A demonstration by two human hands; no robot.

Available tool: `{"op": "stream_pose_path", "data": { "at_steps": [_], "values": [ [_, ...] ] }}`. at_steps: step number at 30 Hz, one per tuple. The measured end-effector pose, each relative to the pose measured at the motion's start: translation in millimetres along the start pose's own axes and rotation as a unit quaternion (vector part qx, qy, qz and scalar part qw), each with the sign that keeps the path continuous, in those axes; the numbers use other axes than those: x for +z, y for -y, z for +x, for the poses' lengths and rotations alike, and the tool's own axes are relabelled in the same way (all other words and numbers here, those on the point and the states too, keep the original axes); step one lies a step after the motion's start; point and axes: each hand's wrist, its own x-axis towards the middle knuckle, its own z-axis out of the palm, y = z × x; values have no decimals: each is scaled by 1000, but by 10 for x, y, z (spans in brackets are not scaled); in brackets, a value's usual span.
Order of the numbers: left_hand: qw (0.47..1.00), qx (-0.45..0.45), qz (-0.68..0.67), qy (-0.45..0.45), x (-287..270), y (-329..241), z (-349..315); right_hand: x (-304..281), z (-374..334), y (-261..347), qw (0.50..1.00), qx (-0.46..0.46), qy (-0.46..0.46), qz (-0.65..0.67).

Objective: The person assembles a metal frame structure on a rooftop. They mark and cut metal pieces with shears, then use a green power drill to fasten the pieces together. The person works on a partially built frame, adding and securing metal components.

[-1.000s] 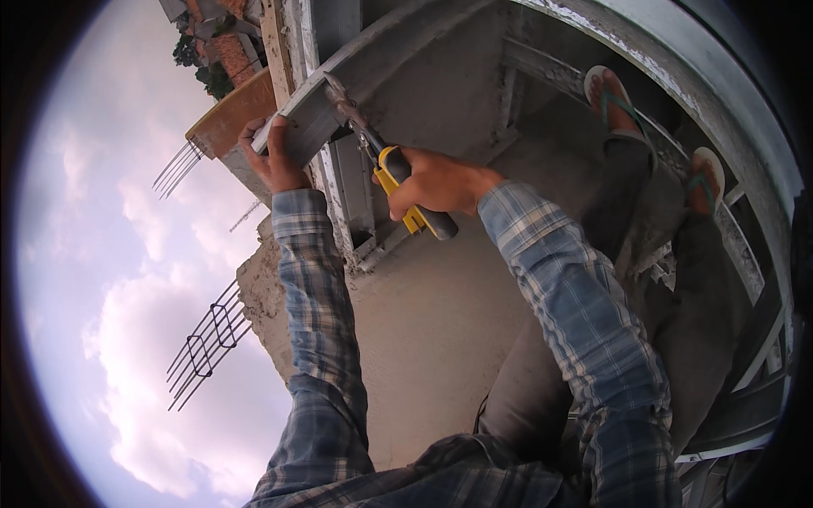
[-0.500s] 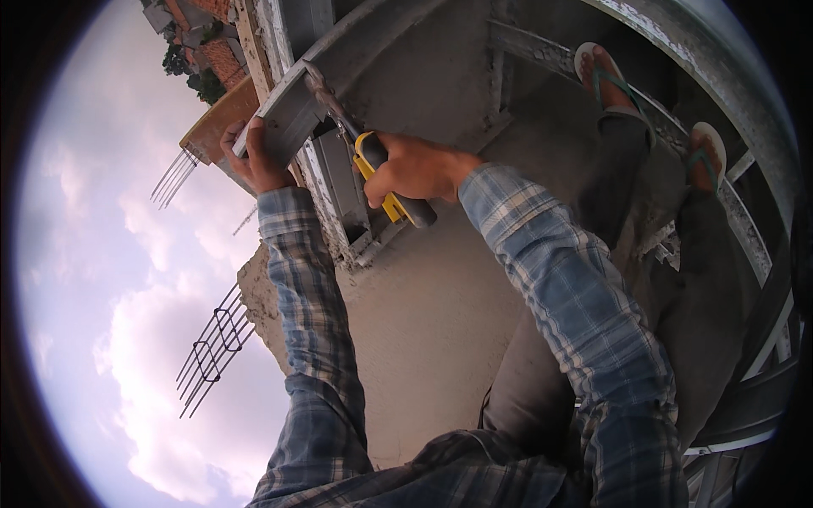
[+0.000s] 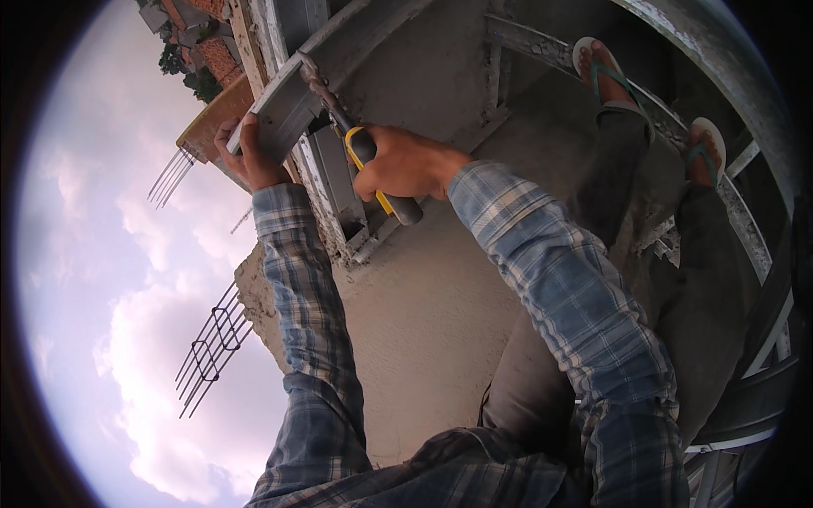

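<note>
My left hand (image 3: 254, 157) grips the near end of a long grey metal channel (image 3: 284, 118), its thumb on the upper face and its fingers around the outer edge. My right hand (image 3: 411, 161) is closed round the black-and-yellow handles of a pair of tin snips (image 3: 362, 144). The snips' metal jaws rest at the rim of the channel, a little beyond my left hand. Whether the blades have bitten into the metal I cannot tell. My right palm and fingers hide part of the handles.
Below the channel stands a metal frame (image 3: 334, 190) against a grey cement surface (image 3: 423, 313). Reinforcing bars (image 3: 207, 351) jut out at the left, against open sky. My sandalled feet (image 3: 605, 72) are by metal beams (image 3: 745, 229) at the right. Tiled roofs (image 3: 218, 59) lie far below.
My right hand and the snips have shifted slightly left, and the handles look closer together. The left hand keeps its grip on the channel, a touch further left in view.
</note>
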Motion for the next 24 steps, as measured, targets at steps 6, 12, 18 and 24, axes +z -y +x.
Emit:
{"op": "stream_pose_path", "data": {
  "at_steps": [6,12,18,24],
  "values": [
    [1000,4,-10,-1,7,9,4,10,-33,35,999,4,23,32],
    [1000,12,-7,-5,-7,29,10,-21,-44,32,998,-15,25,48],
    [1000,4,-15,-6,17,5,3,-1,-44,59,998,-15,37,39],
    [1000,9,-13,-6,12,-1,-1,16,-69,53,998,-10,34,60]
  ]
}}
